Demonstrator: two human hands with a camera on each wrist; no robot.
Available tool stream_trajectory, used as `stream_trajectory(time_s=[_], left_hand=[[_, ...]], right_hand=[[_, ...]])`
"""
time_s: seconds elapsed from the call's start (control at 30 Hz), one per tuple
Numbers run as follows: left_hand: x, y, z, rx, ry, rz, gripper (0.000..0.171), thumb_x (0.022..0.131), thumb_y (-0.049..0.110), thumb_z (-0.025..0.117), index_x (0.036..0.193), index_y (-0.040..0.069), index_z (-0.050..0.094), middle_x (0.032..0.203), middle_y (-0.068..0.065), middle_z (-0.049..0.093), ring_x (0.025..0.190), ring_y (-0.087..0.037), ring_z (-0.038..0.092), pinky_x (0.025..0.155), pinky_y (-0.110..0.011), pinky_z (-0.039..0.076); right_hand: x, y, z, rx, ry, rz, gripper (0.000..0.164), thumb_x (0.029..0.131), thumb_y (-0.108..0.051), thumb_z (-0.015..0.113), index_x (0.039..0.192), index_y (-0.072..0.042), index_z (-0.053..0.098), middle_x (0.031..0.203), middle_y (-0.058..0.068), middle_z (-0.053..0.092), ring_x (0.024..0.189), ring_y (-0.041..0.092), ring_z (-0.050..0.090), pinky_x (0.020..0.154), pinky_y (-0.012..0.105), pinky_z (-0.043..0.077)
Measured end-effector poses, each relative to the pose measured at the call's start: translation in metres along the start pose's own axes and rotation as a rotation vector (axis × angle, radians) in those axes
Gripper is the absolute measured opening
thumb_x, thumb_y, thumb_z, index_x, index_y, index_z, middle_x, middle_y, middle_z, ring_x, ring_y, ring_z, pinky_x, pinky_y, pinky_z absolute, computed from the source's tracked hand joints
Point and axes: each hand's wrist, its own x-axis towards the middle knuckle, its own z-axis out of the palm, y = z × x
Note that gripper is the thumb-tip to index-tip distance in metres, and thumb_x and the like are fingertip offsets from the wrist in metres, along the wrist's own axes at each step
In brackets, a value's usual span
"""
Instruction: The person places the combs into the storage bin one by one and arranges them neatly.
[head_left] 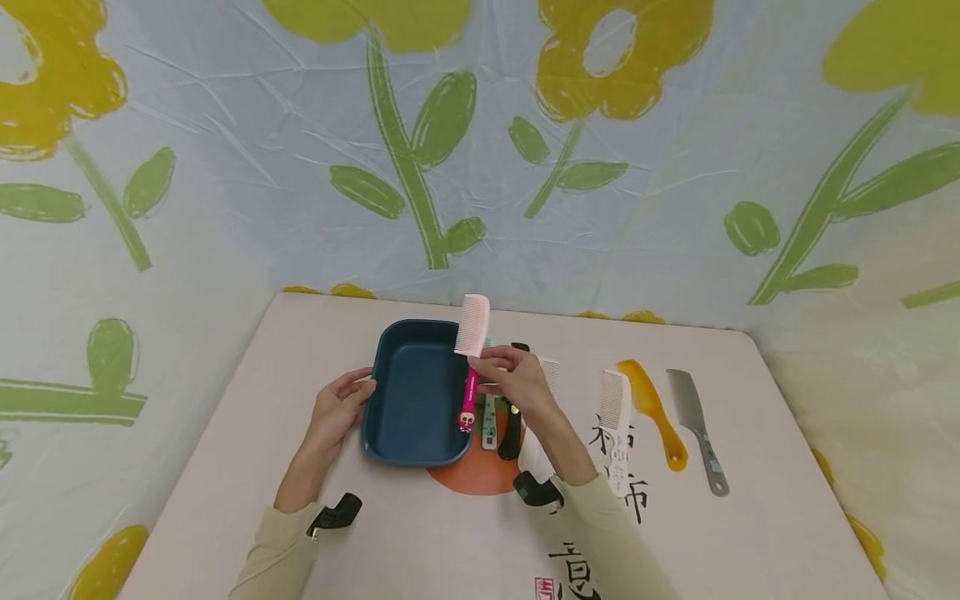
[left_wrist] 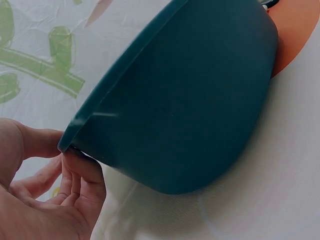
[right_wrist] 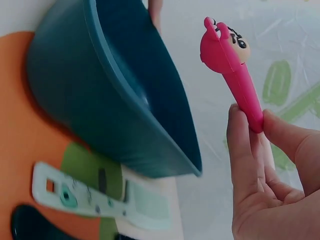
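Note:
A pink comb [head_left: 472, 325] with a bright pink handle is pinched in my right hand [head_left: 521, 385], above the right rim of a dark blue basin [head_left: 416, 454]. In the right wrist view the handle [right_wrist: 243, 90] ends in a small cartoon head, with thumb and fingers closed on its shaft. My left hand [head_left: 341, 412] grips the basin's left rim, thumb on top and fingers beneath, as the left wrist view shows at the rim [left_wrist: 75, 132]. The inside of the basin shows no objects in the head view.
Right of the basin lie a mint green comb [head_left: 490, 421], a black-handled comb [head_left: 512, 433] and a cream comb [head_left: 550, 372], partly behind my right hand. Farther right are a white patterned comb [head_left: 617, 417], an orange comb [head_left: 654, 404] and a grey comb [head_left: 697, 425].

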Motion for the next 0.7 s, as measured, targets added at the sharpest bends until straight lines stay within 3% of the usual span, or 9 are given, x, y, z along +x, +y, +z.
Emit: stream_trajectory(time_s=[0.33, 0.7], left_hand=[[0.000, 0.002, 0.000, -0.002, -0.005, -0.002, 0.042, 0.101, 0.021, 0.069, 0.139, 0.006, 0.061, 0.097, 0.004, 0.068, 0.078, -0.007, 0.060, 0.059, -0.020, 0.047], [0.000, 0.000, 0.002, -0.010, -0.003, 0.000, 0.041, 0.101, 0.019, 0.068, 0.140, 0.005, 0.060, 0.096, 0.005, 0.067, 0.075, -0.005, 0.059, 0.058, -0.019, 0.048]], right_hand=[[0.008, 0.008, 0.031, 0.047, -0.050, 0.022, 0.031, 0.095, -0.019, 0.076, 0.116, 0.002, 0.066, 0.099, 0.012, 0.075, 0.082, 0.020, 0.075, 0.078, 0.038, 0.061], [0.011, 0.024, 0.060, -0.038, -0.077, 0.007, 0.033, 0.095, -0.019, 0.076, 0.117, 0.003, 0.065, 0.100, 0.016, 0.075, 0.086, 0.026, 0.076, 0.078, 0.037, 0.060]])
